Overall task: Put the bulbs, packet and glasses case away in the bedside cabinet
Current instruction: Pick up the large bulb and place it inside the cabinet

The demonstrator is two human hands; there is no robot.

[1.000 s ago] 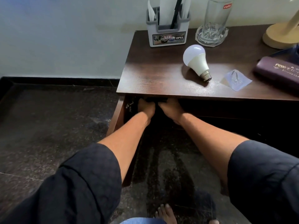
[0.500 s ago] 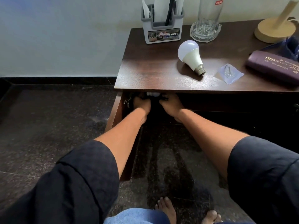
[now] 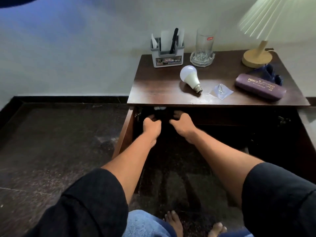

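On top of the cabinet (image 3: 153, 86), one bulb (image 3: 189, 77) lies near the middle. The packet (image 3: 222, 89) sits by the front edge and the glasses case (image 3: 259, 87) near the right edge. None of these three is put away yet. A white thing (image 3: 159, 108) shows inside, maybe a bulb. The left hand (image 3: 151, 124) and right hand (image 3: 183, 123) reach in with curled fingers; I cannot tell if they hold anything.

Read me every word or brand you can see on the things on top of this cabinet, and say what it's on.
"OPEL": label on the grey pen holder; the rest of that label is too small to read.
"PRINCE": gold lettering on the purple glasses case; the words after it are blurred.
Red logo on the tall glass: too small to read.
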